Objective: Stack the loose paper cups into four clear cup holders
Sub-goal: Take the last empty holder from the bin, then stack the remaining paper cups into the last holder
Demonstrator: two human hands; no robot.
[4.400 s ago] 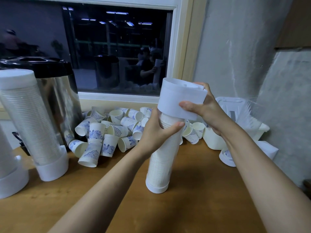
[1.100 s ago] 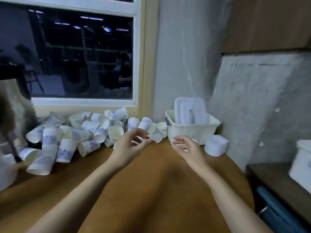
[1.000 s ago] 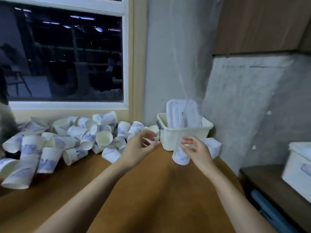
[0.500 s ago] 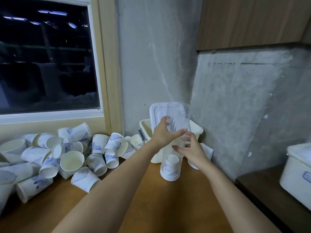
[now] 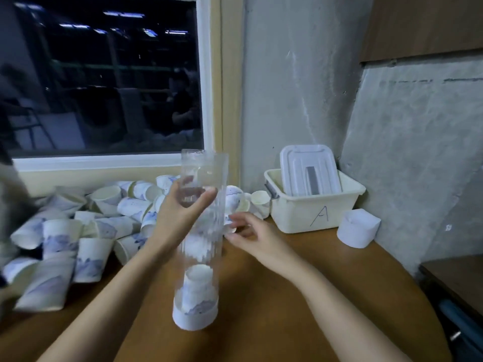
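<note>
A brown wood-look counter [image 5: 274, 330] fills the near ground, smooth and matte. On it, near the middle, the clear cup holder [image 5: 201, 254] stands upright: a long, see-through plastic tube with its long axis vertical, open mouth up and its foot set in a short white cap [image 5: 194, 318]. One paper cup [image 5: 197, 288], white with a bluish print, sits mouth-up at the bottom of the tube. The left hand [image 5: 177, 218] has its grip curled round the tube's upper half, thumb in front. The right hand [image 5: 254, 236] hangs just beside the tube with a loose, wide grip that holds nothing; whether its fingertips touch the plastic I cannot tell. Behind and to the left lies a heap of loose paper cups [image 5: 88, 246], most tipped on their sides. Far right, a cream plastic bin [image 5: 313, 212] marked "A" holds a grey-white lid [image 5: 308, 168] on edge, with a second white cap [image 5: 358, 232] beside it. A dark window [image 5: 104, 74] and a rough concrete wall [image 5: 287, 87] close the corner.
</note>
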